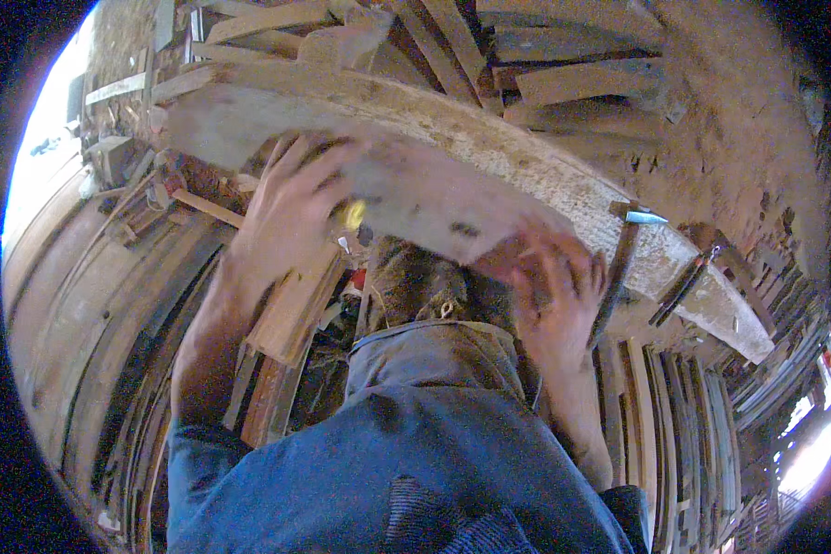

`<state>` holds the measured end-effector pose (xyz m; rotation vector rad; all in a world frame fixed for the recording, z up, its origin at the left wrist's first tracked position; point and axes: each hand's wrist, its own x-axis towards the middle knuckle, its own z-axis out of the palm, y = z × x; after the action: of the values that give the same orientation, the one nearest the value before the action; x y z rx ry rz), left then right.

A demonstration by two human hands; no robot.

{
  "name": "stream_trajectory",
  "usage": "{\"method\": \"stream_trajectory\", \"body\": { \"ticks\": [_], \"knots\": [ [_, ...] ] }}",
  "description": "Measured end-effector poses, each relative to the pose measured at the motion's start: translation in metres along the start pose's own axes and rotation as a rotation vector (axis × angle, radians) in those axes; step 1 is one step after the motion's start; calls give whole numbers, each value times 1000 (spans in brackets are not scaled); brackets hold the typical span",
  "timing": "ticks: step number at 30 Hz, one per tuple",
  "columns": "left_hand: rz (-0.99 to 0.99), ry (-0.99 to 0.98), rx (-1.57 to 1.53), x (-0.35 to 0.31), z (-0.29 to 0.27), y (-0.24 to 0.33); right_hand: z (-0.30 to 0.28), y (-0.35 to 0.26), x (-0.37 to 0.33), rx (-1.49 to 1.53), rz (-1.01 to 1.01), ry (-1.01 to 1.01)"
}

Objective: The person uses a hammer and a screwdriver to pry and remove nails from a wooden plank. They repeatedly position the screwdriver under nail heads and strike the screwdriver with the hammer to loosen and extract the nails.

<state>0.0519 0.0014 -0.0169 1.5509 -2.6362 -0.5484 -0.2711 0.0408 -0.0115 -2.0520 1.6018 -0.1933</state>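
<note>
A wide, greyish wooden board [406, 185] lies crosswise before me, smeared by motion. My left hand [291, 208] grips its near edge, with the fingers reaching over its face. Toward the board's right end, my right hand [559, 286] has bent fingers around the near edge; a blurred reddish-brown patch beside them is too smeared to make out. Just beyond the board runs a long, dusty bench beam [609, 208], sloping down to the right. A small yellow thing [355, 215] shows beside my left hand, its kind unclear.
Two dark metal bars [616, 268] cross the beam at the right, one near a light-blue piece [645, 218]. Curved wooden offcuts [586, 83] are piled behind. Long planks [111, 305] fill the left side, and upright boards [669, 415] stand at the lower right.
</note>
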Motion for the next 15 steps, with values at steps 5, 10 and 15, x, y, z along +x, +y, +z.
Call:
{"method": "stream_trajectory", "body": {
  "ticks": [5,10,15],
  "knots": [
    [41,-103,-52,42,-22,-1,-1,24,9,31,8,32],
    [-1,-39,-48,30,-14,4,16,28,5,137,38,63],
    [-118,-72,-153,32,-23,10,16,26,4,149,49,90]
  ]
}}
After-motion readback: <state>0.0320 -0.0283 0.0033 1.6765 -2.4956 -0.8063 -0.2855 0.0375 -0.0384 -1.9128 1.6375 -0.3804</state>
